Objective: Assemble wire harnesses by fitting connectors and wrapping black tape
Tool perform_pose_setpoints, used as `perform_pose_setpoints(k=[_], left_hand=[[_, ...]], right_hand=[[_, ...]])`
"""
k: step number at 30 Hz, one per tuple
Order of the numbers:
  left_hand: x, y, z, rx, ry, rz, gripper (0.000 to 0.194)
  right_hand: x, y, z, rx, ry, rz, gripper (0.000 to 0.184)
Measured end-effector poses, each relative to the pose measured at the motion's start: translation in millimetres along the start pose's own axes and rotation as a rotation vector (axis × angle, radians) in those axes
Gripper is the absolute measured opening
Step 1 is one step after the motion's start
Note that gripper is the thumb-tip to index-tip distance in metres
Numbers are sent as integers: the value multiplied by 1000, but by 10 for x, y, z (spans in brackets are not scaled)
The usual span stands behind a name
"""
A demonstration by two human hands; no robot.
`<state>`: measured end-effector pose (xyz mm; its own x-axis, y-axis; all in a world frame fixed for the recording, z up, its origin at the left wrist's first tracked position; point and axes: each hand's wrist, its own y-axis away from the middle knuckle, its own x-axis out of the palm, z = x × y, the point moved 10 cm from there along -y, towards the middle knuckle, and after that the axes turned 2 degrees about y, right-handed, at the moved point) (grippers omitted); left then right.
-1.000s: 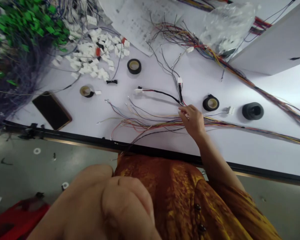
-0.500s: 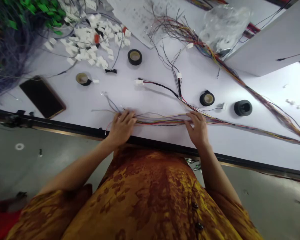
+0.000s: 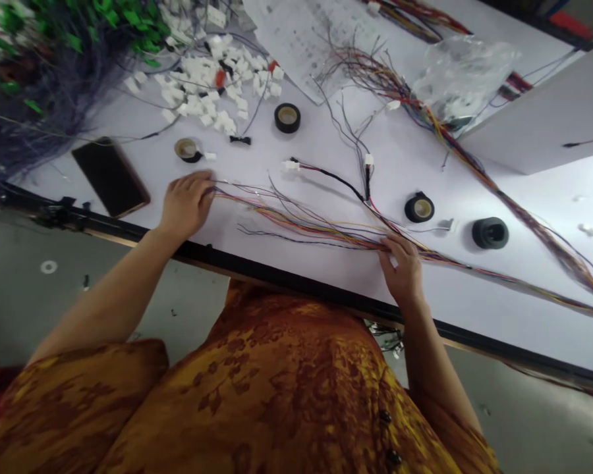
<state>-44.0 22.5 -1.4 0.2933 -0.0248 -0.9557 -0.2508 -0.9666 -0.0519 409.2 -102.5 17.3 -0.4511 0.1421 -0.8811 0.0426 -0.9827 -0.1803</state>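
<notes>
Head view, looking down past an orange-brown patterned garment (image 3: 277, 388), shows a long bundle of thin multicoloured wires (image 3: 321, 232) lying across a white table (image 3: 306, 280). The left hand (image 3: 186, 205) is curled closed over the bundle's loose ends, and the right hand (image 3: 401, 270) is closed on the bundle farther along, with the wires running out past it to the right. Just above the bundle lies a black-sheathed wire harness with white plastic connectors (image 3: 329, 176). Black tape rolls (image 3: 287, 118) stand near a heap of white plastic connectors (image 3: 212, 85), and another roll (image 3: 420, 208) sits near a dark rubber cylinder (image 3: 490, 233). A black phone (image 3: 111, 177) lies by the table's black front edge (image 3: 257, 268). A printed sheet (image 3: 306, 39), a clear plastic bag (image 3: 464, 79) and green-tagged wire bunches (image 3: 74, 39) lie beyond. A white panel (image 3: 538, 112) overlaps the upper right, with wires passing beneath it.
</notes>
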Motion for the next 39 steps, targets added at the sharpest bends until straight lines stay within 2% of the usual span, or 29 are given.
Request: perform_pose_setpoints(k=[4, 7, 9, 13, 17, 20, 23, 25, 29, 32, 34, 36, 37, 39], left_hand=[[-47, 25, 85, 24, 50, -61, 39], [-82, 23, 2, 99, 68, 12, 63], [-111, -6, -114, 164, 27, 91, 72], [-166, -167, -440, 297, -110, 206, 69], [-80, -394, -735, 426, -189, 311, 80], [35, -555, -704, 408, -198, 358, 67], [136, -616, -506, 309, -164, 371, 32], [164, -572, -421, 295, -147, 356, 16], [57, -452, -316, 264, -95, 294, 20], [-84, -437, -143, 101, 62, 340, 17], [-172, -427, -86, -7, 339, 437, 23], [-304, -431, -126, -84, 716, 498, 29], [-386, -449, -147, -119, 881, 487, 30], [-555, -515, -118, -183, 1076, 353, 25]], right_hand=[[-72, -45, -17, 2, -37, -4, 29], [-76, -146, 17, -21, -8, 10, 29], [-21, -253, 91, -53, 7, 38, 30], [211, -533, 323, -124, 8, 116, 36], [474, -780, 611, -188, 6, 164, 36], [637, -870, 841, -224, -9, 176, 32], [783, -894, 1025, -227, -54, 186, 28], [862, -903, 1111, -217, -87, 187, 27], [947, -963, 1185, -180, -131, 182, 24], [967, -1026, 1188, -149, -163, 191, 22], [963, -1058, 1190, -141, -181, 194, 23], [942, -1081, 1192, -136, -219, 191, 24], [922, -1091, 1195, -136, -247, 187, 24], [856, -1114, 1209, -145, -317, 176, 24]])
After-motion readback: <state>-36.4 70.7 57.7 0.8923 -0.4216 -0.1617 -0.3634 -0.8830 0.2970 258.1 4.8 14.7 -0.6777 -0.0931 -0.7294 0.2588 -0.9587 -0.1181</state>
